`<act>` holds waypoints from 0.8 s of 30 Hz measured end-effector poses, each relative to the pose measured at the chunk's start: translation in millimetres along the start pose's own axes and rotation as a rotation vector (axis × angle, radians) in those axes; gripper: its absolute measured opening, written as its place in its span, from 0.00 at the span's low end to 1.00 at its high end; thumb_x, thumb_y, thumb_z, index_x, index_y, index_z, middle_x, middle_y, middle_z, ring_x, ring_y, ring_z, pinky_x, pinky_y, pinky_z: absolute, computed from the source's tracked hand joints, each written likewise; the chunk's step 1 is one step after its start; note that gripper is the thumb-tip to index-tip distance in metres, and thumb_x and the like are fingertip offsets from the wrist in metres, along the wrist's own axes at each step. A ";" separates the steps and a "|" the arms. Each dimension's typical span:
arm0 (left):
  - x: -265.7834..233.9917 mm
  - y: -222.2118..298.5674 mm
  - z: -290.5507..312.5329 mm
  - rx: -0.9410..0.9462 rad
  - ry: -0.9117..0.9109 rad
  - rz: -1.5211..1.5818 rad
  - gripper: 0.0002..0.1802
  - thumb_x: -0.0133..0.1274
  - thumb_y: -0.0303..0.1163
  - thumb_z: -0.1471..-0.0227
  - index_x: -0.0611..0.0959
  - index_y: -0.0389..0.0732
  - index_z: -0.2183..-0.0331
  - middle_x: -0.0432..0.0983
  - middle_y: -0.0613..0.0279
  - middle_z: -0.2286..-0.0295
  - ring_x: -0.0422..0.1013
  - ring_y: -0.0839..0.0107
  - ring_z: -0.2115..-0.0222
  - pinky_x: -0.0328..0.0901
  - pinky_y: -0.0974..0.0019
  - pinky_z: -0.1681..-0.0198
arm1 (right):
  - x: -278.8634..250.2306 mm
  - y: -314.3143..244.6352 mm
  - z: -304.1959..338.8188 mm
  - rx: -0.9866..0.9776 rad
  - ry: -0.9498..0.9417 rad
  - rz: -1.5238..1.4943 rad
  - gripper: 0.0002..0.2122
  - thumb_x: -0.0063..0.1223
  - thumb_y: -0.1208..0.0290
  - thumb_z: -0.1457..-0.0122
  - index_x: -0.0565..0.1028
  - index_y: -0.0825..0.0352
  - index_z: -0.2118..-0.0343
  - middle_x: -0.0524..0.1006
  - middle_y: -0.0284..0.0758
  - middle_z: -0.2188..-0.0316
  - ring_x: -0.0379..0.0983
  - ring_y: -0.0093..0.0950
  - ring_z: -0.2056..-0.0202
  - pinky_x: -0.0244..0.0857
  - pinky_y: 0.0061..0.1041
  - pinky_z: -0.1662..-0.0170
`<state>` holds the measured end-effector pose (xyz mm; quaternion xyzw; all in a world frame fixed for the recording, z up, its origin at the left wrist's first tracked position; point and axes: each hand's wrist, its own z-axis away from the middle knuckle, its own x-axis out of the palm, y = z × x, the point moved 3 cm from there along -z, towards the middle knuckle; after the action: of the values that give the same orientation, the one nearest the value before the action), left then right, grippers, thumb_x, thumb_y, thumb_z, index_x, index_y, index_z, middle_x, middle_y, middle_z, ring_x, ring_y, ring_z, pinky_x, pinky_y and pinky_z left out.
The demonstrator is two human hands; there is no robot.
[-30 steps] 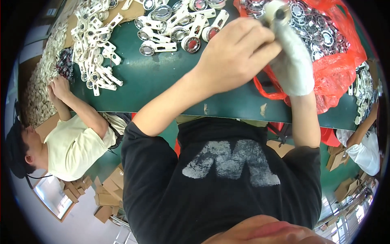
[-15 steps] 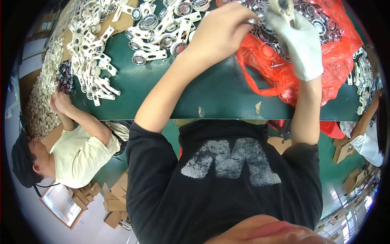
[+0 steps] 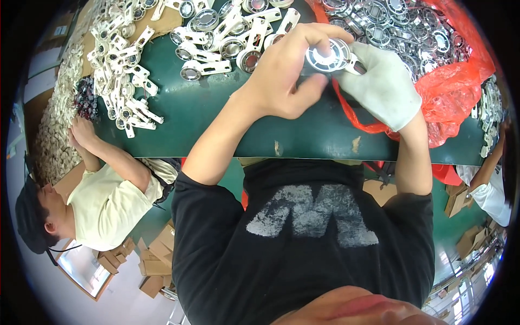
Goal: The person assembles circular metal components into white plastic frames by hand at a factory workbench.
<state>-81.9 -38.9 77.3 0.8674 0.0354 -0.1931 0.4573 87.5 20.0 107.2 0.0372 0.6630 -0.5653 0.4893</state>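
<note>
Our left hand (image 3: 281,78), bare, is half open: the fingers curve over the top of a chrome-rimmed disc (image 3: 329,58), one fingertip lies against its face, and the thumb stands well apart below, clear of the rim. Our right hand (image 3: 382,86), in a whitish glove, is closed on the white slotted handle (image 3: 354,65) that shows just beside the disc; the folded fingers hide most of its length, and we cannot tell whether disc and handle are joined. Both pieces sit between our two hands, above the green table (image 3: 216,122), well in from its near edge.

Behind and beside our gloved hand, toward the right end of the table, a red plastic bag (image 3: 449,105) lies spread open, heaped with chrome rings (image 3: 379,16). Farther from the near edge, left of our bare hand, we have a loose cluster of white handles with round heads (image 3: 230,49), some overlapping. Nearer the table's left end lies a longer heap of white handled parts (image 3: 127,76), with a piece of brown cardboard (image 3: 165,21) beside it. At that left end a co-worker in a pale shirt (image 3: 114,200) keeps both hands close together by a small dark pile (image 3: 86,97).
</note>
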 end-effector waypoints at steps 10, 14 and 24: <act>-1.1 -5.6 -3.7 0.094 0.109 -0.243 0.31 0.71 0.34 0.57 0.78 0.39 0.51 0.77 0.55 0.47 0.71 0.57 0.44 0.66 0.59 0.42 | 7.1 3.9 1.8 -0.227 0.020 0.093 0.11 0.62 0.66 0.46 0.80 0.66 0.63 0.79 0.46 0.75 0.79 0.46 0.71 0.72 0.38 0.68; -2.2 -7.5 -1.4 -0.034 0.106 -0.019 0.30 0.71 0.30 0.59 0.81 0.39 0.51 0.78 0.54 0.48 0.74 0.59 0.47 0.68 0.61 0.44 | 7.6 1.7 2.4 -0.246 0.089 0.086 0.11 0.63 0.67 0.46 0.80 0.64 0.61 0.79 0.45 0.76 0.78 0.46 0.72 0.72 0.38 0.69; -3.1 2.0 -2.3 -0.069 0.021 0.056 0.33 0.69 0.25 0.60 0.80 0.38 0.48 0.75 0.51 0.45 0.71 0.57 0.43 0.66 0.60 0.41 | -4.8 8.0 1.9 0.041 -0.387 -0.484 0.15 0.59 0.62 0.45 0.79 0.65 0.58 0.77 0.37 0.80 0.77 0.34 0.77 0.70 0.29 0.72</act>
<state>-83.6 -37.9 81.2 0.8536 0.0224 -0.1700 0.4919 95.9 23.8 105.0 -0.2203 0.5358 -0.6752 0.4566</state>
